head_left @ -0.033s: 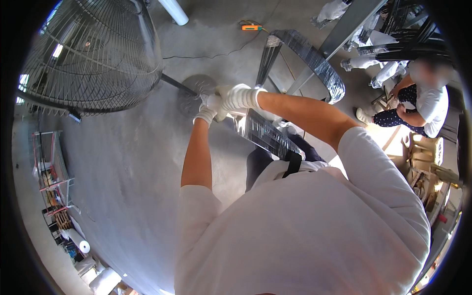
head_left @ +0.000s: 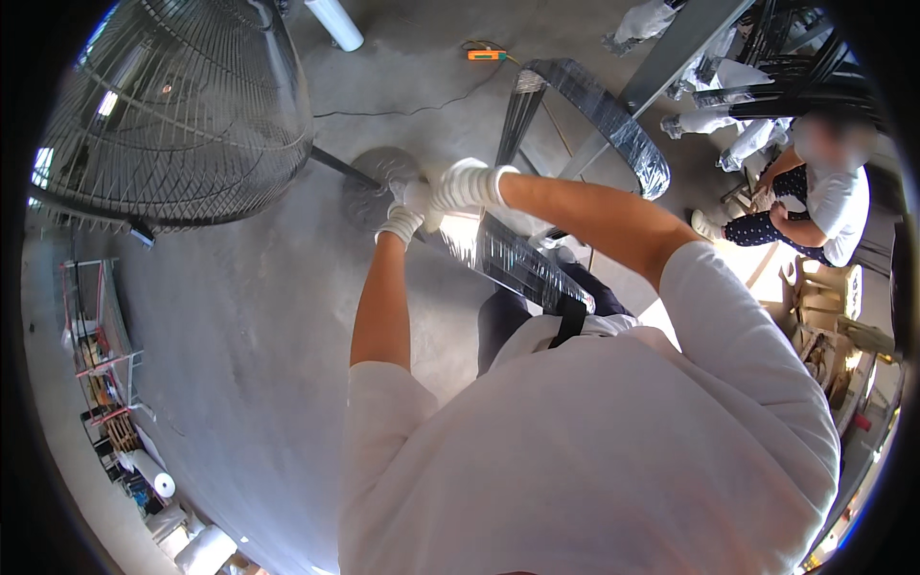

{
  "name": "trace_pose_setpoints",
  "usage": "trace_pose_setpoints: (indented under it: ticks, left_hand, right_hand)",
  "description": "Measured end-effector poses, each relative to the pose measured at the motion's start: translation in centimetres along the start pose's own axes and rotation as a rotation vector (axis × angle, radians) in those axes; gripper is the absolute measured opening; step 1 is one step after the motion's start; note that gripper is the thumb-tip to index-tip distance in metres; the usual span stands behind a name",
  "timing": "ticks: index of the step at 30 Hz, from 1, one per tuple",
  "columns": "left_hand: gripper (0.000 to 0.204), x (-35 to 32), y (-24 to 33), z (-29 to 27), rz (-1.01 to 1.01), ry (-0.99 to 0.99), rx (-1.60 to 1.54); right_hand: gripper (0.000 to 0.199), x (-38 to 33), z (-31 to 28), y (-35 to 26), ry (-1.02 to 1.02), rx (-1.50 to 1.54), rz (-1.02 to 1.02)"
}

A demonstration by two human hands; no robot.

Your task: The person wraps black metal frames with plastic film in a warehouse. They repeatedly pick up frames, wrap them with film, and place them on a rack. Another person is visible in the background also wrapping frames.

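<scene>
Both of my hands wear whitish gloves and meet in front of me at the far end of a long black bundle wrapped in shiny clear film. The bundle slants from my waist out to the gloves. My left hand is closed near that end, beside a pale, translucent piece that looks like plastic film. My right hand reaches across from the right and bends over the same end, its fingers closed and partly hidden. Exactly what the fingers grip is unclear.
A large caged fan stands at left on a round base. Beyond the bundle is a bent, film-wrapped black piece by a metal post. An orange power strip with cords lies on the floor. A person sits at right.
The view has shifted slightly. My right glove has tilted a little, and more of the bright patch on the bundle's far end shows beneath it. Both hands stay together there.
</scene>
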State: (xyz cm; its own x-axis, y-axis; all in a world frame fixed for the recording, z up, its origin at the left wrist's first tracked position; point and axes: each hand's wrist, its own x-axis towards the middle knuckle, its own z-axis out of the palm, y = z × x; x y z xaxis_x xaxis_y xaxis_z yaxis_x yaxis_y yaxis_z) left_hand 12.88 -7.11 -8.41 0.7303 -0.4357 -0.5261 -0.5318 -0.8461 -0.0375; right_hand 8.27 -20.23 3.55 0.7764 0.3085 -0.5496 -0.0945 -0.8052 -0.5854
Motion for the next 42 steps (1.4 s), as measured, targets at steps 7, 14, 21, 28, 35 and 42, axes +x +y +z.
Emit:
trace_pose_setpoints:
  ticks: [7, 14, 21, 28, 35, 42]
  left_hand:
    - [0.038, 1.3, -1.1, 7.7, 0.283, 0.295, -1.594]
    - [0.040, -5.2, 1.4, 4.3, -0.542, 0.746, -1.577]
    - [0.050, -4.1, 3.1, 17.5, 0.093, 0.282, -0.536]
    - [0.049, -4.8, 2.6, 11.8, 0.087, 0.048, -0.431]
    - [0.040, -5.5, 3.2, 15.0, -0.347, 0.164, -0.854]
    - [0.044, -6.2, 5.5, 7.0, -0.155, -0.077, -0.338]
  right_hand:
    - [0.047, 5.8, 0.1, 6.6, -0.291, 0.195, -0.040]
    - [0.011, 13.4, 12.0, 16.8, -0.449, 1.488, 0.280]
    - [0.021, 12.9, 17.5, 12.7, -0.343, 1.446, 0.345]
    - [0.035, 11.3, 13.9, 10.5, -0.151, 1.300, 0.309]
    - [0.050, 1.2, 8.2, 3.8, 0.100, 0.678, 0.246]
    - [0.058, -4.3, 12.2, 11.4, -0.063, 0.437, 0.512]
